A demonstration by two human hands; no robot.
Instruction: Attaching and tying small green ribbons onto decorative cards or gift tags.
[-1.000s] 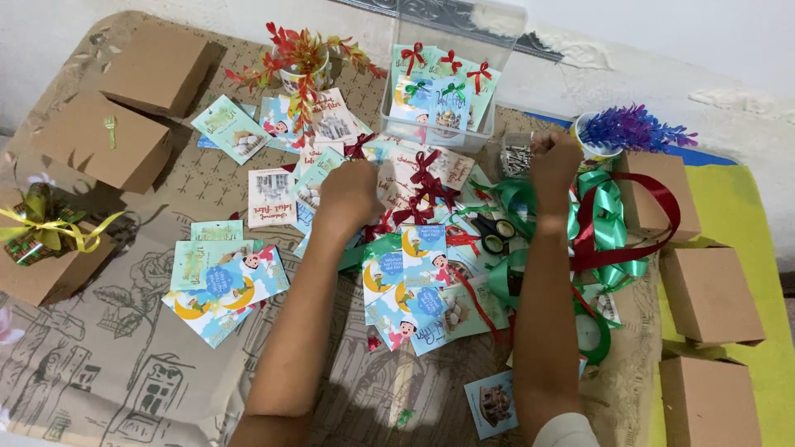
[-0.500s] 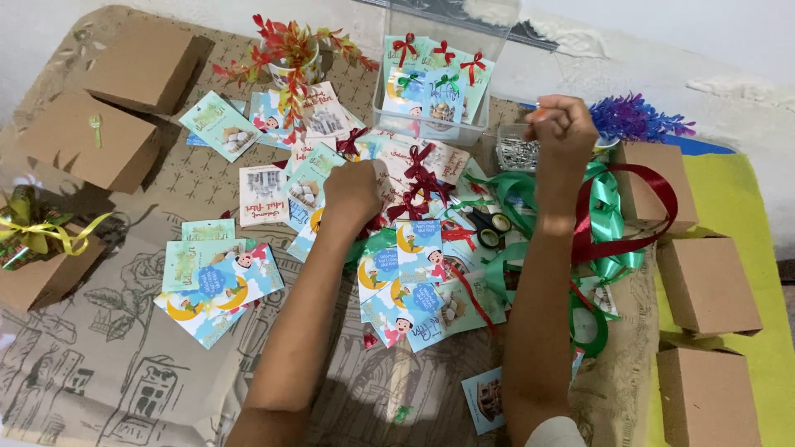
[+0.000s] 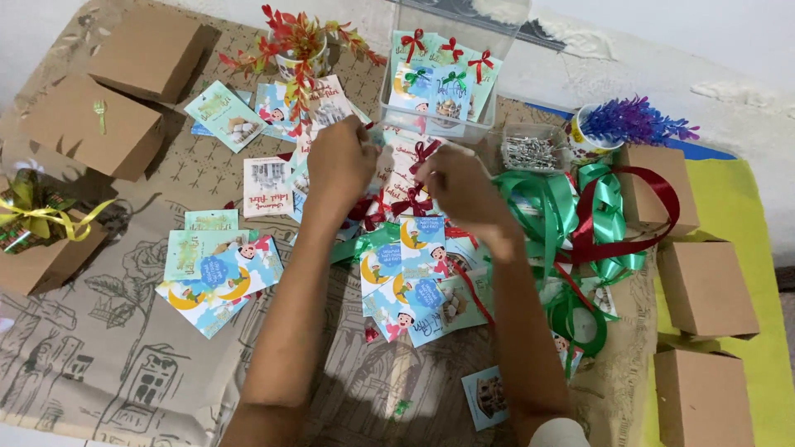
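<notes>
My left hand (image 3: 339, 161) and my right hand (image 3: 460, 186) meet over a heap of small printed cards (image 3: 410, 273) in the middle of the table. Between the fingertips of both is a pale card with a red ribbon bow (image 3: 422, 153), pinched from each side. More red bows (image 3: 407, 201) lie just under the hands. Behind them stands a clear plastic box (image 3: 489, 50) holding cards that have red and green bows. What the fingers hide I cannot tell.
A small clear tub of pins (image 3: 530, 151) and tangled green and red ribbons (image 3: 596, 219) lie right. Brown cardboard boxes stand at left (image 3: 99, 124) and right (image 3: 704, 285). A red plant pot (image 3: 298, 45), a purple one (image 3: 629, 122), and a yellow-ribboned box (image 3: 41, 228) are there too.
My right hand came back from the pin tub at the right to the centre, next to my left hand. The left hand stayed over the cards.
</notes>
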